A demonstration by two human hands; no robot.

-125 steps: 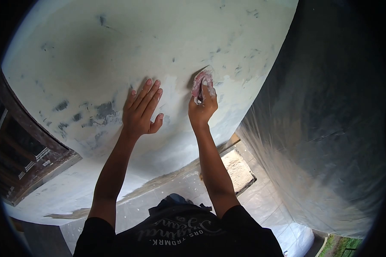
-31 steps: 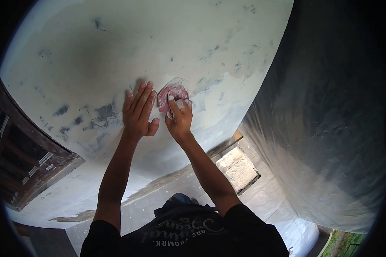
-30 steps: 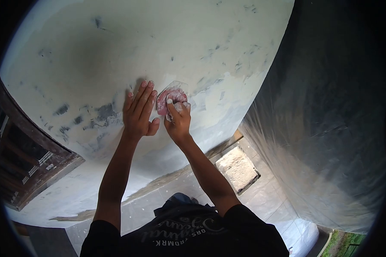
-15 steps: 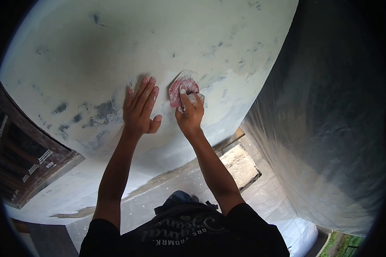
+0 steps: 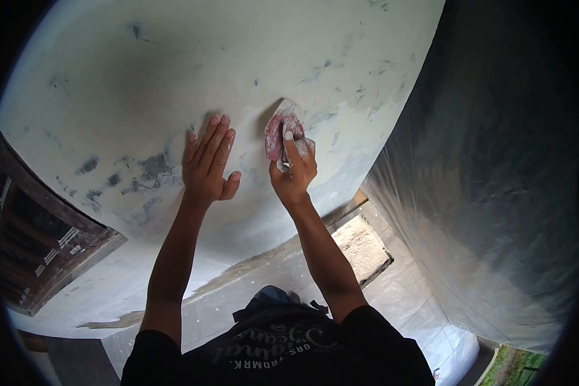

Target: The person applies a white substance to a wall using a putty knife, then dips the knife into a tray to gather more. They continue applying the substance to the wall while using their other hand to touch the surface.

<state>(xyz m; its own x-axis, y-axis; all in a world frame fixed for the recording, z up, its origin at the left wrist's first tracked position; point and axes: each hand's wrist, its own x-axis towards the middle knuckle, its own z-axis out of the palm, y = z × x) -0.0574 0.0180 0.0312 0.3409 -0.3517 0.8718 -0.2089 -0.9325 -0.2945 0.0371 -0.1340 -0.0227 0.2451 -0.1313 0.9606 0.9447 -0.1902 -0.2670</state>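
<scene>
My left hand lies on the pale, patchy wall, its fingers stretched out and the thumb spread away. To its right, my right hand is closed around a red hand sanding block thick with white dust. The block's pale pointed end sits against the wall and points upward. My right thumb presses along its top. White powder coats the right fingertips. Grey-blue marks show on the wall just left of my left hand, with smaller specks above and to the right.
A dark wooden window frame borders the wall at the lower left. Translucent plastic sheeting hangs along the right side. Below on the covered floor sits a shallow tray of white material. Grass shows at the bottom right.
My right hand has shifted slightly right with the sanding block, which is turned more upright. The left hand stays flat in nearly the same place.
</scene>
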